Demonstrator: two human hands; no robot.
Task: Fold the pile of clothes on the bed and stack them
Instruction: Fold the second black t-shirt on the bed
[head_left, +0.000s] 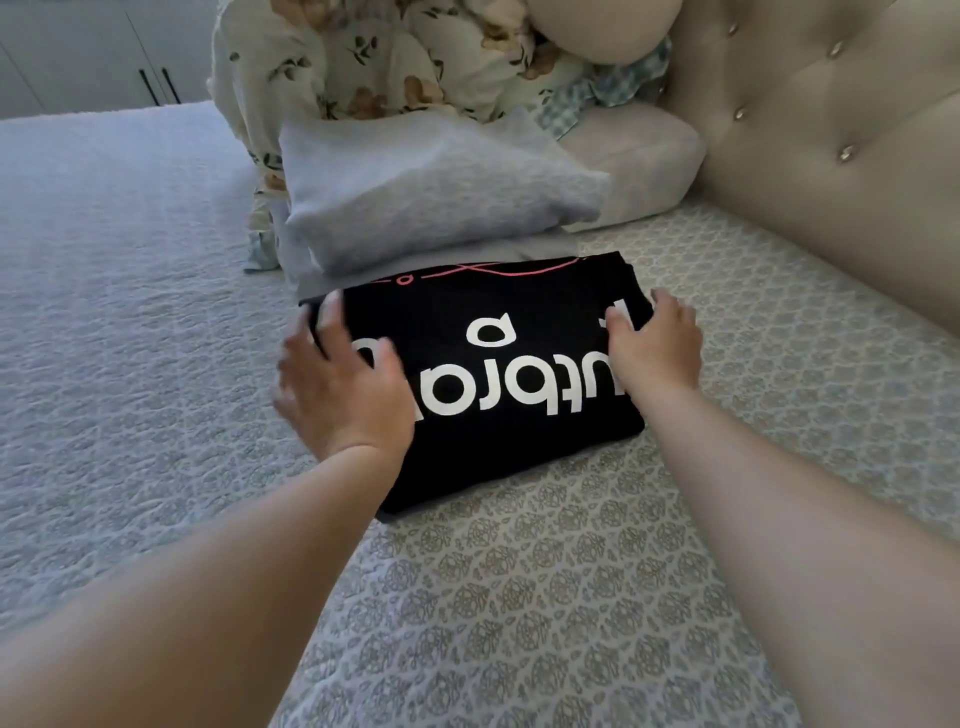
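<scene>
Left hand (340, 387) and right hand (657, 343) flat, fingers spread, pressing folded black shirt (498, 374) between them

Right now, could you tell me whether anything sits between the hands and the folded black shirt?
Nothing visible does. The left hand already rests on the left edge of the black shirt and the right hand on its right edge. The grey pillow lies beyond the shirt, not between.

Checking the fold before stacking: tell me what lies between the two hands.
In the head view, only the folded black shirt with white lettering lies between the left hand and right hand; both rest on its side edges.
</scene>
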